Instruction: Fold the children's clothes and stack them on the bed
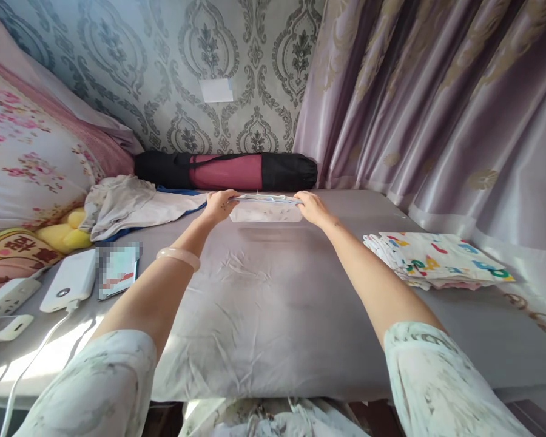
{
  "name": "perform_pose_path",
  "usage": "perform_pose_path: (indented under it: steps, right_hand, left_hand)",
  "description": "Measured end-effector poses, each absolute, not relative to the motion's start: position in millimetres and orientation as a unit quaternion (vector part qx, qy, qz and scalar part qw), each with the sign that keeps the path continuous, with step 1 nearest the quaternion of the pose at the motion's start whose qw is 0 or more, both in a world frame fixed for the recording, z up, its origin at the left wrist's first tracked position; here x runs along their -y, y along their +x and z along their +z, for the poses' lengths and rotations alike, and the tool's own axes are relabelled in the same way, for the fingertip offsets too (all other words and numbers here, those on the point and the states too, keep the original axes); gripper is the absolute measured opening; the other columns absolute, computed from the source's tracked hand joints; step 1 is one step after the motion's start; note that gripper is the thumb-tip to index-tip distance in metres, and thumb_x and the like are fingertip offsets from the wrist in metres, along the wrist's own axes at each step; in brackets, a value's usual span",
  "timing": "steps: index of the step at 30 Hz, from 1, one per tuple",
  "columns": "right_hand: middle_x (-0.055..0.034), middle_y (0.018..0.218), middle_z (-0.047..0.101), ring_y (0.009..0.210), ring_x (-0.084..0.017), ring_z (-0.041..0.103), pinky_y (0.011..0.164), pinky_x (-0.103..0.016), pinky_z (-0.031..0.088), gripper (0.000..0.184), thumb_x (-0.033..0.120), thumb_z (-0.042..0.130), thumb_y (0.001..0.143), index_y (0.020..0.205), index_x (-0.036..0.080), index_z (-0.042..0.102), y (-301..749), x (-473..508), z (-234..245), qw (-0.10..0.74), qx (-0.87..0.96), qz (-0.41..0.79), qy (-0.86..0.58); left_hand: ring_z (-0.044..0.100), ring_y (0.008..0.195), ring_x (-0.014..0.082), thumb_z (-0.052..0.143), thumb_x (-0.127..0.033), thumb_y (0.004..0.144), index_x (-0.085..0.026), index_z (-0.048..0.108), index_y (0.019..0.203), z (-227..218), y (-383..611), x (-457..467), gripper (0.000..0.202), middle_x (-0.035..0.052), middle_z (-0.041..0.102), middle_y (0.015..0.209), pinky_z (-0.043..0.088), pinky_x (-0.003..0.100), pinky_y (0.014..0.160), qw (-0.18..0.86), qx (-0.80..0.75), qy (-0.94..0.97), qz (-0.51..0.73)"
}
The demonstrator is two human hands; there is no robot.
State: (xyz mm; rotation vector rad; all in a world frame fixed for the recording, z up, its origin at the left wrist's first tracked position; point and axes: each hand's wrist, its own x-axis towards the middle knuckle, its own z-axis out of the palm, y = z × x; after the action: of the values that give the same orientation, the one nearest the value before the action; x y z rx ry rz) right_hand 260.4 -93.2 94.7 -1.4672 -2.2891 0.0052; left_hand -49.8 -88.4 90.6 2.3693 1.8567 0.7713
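Note:
Both arms reach forward over the grey bed sheet [255,315]. A pale, thin folded cloth [266,210] with faint marks hangs between my hands, its upper edge pulled taut. At its left end my left hand [222,205] is closed round the edge, a pale bangle on that forearm. My right hand [313,207] grips the opposite end in the same way. The cloth's lower edge seems slightly above the sheet, with a shadow below it. What kind of cloth it is, I cannot make out.
Folded printed cloths [450,258] lie stacked at the right by the curtain [437,121]. A long black-and-red bag [227,171] rests against the wall. At the left are a crumpled pale garment [141,206], a phone [118,270], a white power bank [69,279] with cable, and a power strip [11,297].

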Motion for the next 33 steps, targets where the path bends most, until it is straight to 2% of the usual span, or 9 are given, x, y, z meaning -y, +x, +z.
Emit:
perform_pose_path:
  steps: [3,8,12,20,27,31,33]
  right_hand:
    - [-0.0091,0.112,0.065,0.107,-0.023,0.053,0.088,-0.032,0.037,0.032,0.006,0.043,0.087,0.109,0.019,0.063,259,108,79,0.191,0.834,-0.056,-0.515]
    - [-0.0097,0.110,0.063,0.103,-0.024,0.051,0.088,-0.032,0.036,0.032,0.005,0.039,0.089,0.107,0.019,0.062,263,135,49,0.149,0.855,-0.094,-0.488]
    - [-0.0096,0.111,0.063,0.102,-0.024,0.051,0.088,-0.033,0.036,0.035,0.003,0.035,0.090,0.107,0.019,0.062,268,151,31,0.126,0.873,-0.094,-0.462]
    - [-0.0085,0.115,0.062,0.102,-0.023,0.051,0.088,-0.032,0.038,0.037,0.003,0.035,0.092,0.109,0.021,0.062,273,163,6,0.094,0.890,-0.065,-0.442]
    - [-0.0069,0.119,0.061,0.107,-0.020,0.052,0.090,-0.031,0.040,0.051,-0.006,0.036,0.081,0.114,0.022,0.062,273,171,11,0.061,0.890,-0.018,-0.452]
    - [-0.0070,0.120,0.064,0.110,-0.022,0.055,0.093,-0.035,0.040,0.047,-0.002,0.042,0.078,0.111,0.021,0.065,264,173,32,0.020,0.872,0.017,-0.488]
    - [-0.0068,0.123,0.064,0.114,-0.023,0.055,0.097,-0.036,0.039,0.043,0.002,0.047,0.078,0.111,0.022,0.067,255,172,45,0.000,0.862,0.042,-0.505]
  left_hand:
    - [0.063,0.103,0.0232,0.045,-0.021,0.084,-0.023,0.068,0.109,76,-50,102,0.033,0.0059,0.073,0.108,0.032,0.042,0.103,-0.018,-0.578,0.781,0.236]
    - [0.062,0.107,0.0226,0.041,-0.017,0.083,-0.024,0.066,0.104,43,-57,134,0.033,0.0061,0.072,0.108,0.028,0.044,0.106,-0.041,-0.517,0.826,0.219]
    - [0.062,0.106,0.0211,0.038,-0.013,0.084,-0.024,0.066,0.103,26,-61,157,0.035,0.0066,0.072,0.109,0.024,0.044,0.108,-0.056,-0.485,0.849,0.203]
    - [0.060,0.109,0.0226,0.035,-0.009,0.082,-0.026,0.068,0.105,14,-61,179,0.043,0.0066,0.072,0.109,0.025,0.047,0.106,-0.012,-0.458,0.879,0.134]
    - [0.059,0.114,0.0233,0.042,-0.012,0.072,-0.026,0.069,0.108,14,-64,181,0.047,0.0052,0.069,0.121,0.025,0.046,0.106,0.012,-0.466,0.877,0.118]
    - [0.064,0.104,0.0228,0.043,-0.020,0.081,-0.023,0.070,0.096,20,-55,177,0.031,0.0051,0.074,0.106,0.030,0.044,0.102,0.022,-0.499,0.858,0.117]
    - [0.065,0.099,0.0226,0.040,-0.025,0.088,-0.022,0.070,0.092,25,-44,174,0.030,0.0056,0.074,0.099,0.033,0.044,0.099,0.013,-0.530,0.839,0.121]
